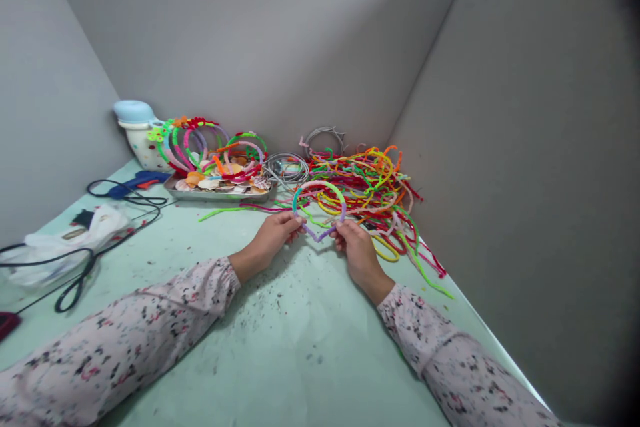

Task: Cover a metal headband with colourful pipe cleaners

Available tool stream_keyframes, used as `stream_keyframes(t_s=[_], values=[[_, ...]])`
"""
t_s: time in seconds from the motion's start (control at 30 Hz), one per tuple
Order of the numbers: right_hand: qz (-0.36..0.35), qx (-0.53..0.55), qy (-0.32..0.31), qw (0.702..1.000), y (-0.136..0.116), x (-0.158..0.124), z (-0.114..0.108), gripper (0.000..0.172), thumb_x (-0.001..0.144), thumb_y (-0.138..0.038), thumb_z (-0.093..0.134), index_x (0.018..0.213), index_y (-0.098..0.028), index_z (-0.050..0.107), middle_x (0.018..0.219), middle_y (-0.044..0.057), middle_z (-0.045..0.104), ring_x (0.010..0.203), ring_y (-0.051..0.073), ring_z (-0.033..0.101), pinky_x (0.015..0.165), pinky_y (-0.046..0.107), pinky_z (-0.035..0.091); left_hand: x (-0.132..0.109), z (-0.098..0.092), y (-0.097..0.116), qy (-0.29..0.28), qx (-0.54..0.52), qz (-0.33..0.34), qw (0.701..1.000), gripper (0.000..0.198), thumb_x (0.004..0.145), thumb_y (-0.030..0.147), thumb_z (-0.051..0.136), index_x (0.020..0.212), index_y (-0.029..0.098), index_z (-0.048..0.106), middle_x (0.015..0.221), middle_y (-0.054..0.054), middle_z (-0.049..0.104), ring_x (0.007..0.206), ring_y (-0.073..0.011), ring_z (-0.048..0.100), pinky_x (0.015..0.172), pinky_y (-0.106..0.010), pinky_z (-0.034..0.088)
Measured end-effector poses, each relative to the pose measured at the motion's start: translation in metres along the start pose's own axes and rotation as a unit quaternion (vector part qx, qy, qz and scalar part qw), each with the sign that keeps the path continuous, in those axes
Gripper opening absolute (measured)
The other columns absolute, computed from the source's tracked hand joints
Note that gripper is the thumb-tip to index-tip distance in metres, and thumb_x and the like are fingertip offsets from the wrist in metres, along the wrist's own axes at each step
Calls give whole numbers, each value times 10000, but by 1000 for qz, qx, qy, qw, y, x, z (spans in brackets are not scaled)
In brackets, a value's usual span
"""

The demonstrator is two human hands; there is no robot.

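Note:
Between my two hands I hold up a ring of fuzzy pipe cleaner (343, 199), coloured teal, pink, green and purple, with a pointed purple bottom. My left hand (275, 233) pinches its lower left side between thumb and fingers. On the lower right side, the fingers of my right hand (356, 247) are closed on the same ring. It is raised a little above the pale green table (300, 333). Just behind it lies a large tangled heap of loose pipe cleaners (370, 173) in many colours.
A metal tray (220, 196) of seashells carries several finished fuzzy rings (195, 140). Coils of grey wire (285, 168) lie beside it. At the left are a white jar with a blue lid (143, 137), a blue glue gun (135, 183), black cord (93, 260) and a plastic bag (75, 243).

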State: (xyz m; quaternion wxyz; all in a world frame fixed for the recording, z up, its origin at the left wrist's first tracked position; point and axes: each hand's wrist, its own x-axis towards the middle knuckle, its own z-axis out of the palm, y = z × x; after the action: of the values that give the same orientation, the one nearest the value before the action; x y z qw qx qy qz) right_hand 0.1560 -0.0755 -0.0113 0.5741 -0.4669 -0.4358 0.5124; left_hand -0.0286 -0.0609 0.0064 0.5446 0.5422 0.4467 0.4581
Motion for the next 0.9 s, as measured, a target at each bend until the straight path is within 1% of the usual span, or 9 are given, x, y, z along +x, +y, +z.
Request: stream_keyframes(t_s=[0.43,0.9], values=[[-3,-1,-4,1000,2,1,-1,226,718,-404,654,758,-184,625,633,-20,587,527,83,451,466,209,329,0,1,1,4,19,5,1000,272,747,409,635,728,139,604,639,9,549,531,-89,416,510,-224,319],[1,-2,-3,1000,1,1,0,231,700,-414,649,760,-192,625,637,-18,593,520,91,450,458,217,325,0,1,1,11,24,13,1000,272,730,418,645,712,149,616,631,9,568,519,-94,418,506,-236,316]])
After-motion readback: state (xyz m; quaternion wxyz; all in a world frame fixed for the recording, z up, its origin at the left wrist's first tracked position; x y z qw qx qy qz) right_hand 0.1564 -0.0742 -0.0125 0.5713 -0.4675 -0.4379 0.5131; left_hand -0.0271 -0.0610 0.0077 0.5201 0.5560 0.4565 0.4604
